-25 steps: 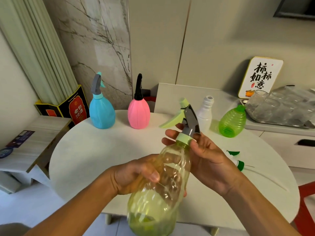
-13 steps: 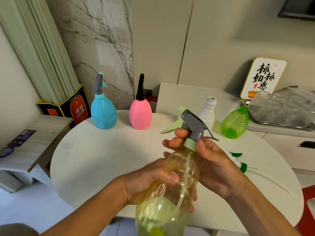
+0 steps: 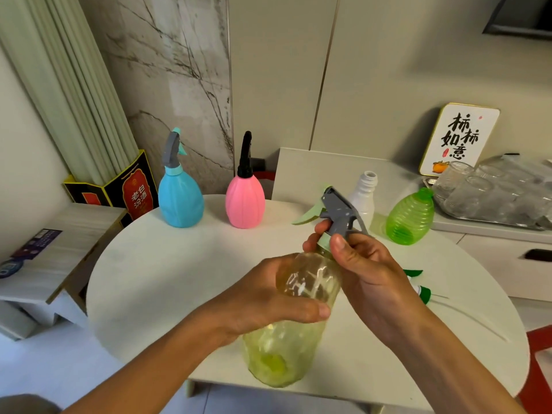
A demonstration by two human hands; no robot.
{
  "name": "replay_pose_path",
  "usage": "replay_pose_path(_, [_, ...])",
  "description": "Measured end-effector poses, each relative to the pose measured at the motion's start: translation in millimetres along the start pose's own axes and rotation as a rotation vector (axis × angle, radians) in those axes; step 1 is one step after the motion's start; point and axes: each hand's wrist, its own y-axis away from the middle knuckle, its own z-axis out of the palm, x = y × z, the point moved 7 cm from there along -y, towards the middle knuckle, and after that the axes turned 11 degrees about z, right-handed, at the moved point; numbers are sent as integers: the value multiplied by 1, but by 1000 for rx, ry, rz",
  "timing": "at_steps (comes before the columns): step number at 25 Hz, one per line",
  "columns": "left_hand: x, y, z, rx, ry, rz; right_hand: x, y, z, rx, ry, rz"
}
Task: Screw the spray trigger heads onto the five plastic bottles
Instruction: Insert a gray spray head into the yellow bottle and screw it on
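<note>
The clear yellow bottle [image 3: 286,330], its contents indiscernible, is gripped round the body by the left hand [image 3: 268,303], while the right hand [image 3: 367,273], just above, pinches the collar of its grey trigger head [image 3: 339,213].

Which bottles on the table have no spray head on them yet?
The white bottle and the green bottle, both open-necked. The blue and pink ones carry theirs.

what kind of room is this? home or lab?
Probably a home dining or kitchen corner: a round white table, a tray of clear glass cups on a side counter, and a framed calligraphy sign against the wall.
</note>
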Motion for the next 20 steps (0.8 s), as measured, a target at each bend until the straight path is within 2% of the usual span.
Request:
replay_pose_path(2, [3,2,-2,123,-178,21,3,0,-3,73,23,-12])
replay_pose_path(5, [2,5,-2,286,-299,32,9,2,-8,168,77,-2])
replay_pose_path(10, [3,-1,-4,271,-299,59,0,2,-7,219,151,-36])
replay_pose_path(14, [10,-5,-10,323,-334,89,-12,-6,2,240,192,-84])
replay_pose_path(18, [9,-10,-39,430,-490,-6,-18,-22,12,383,299,-150])
replay_pose_path(20, [9,-14,-50,456,-443,-8,-19,-32,19,452,336,-192])
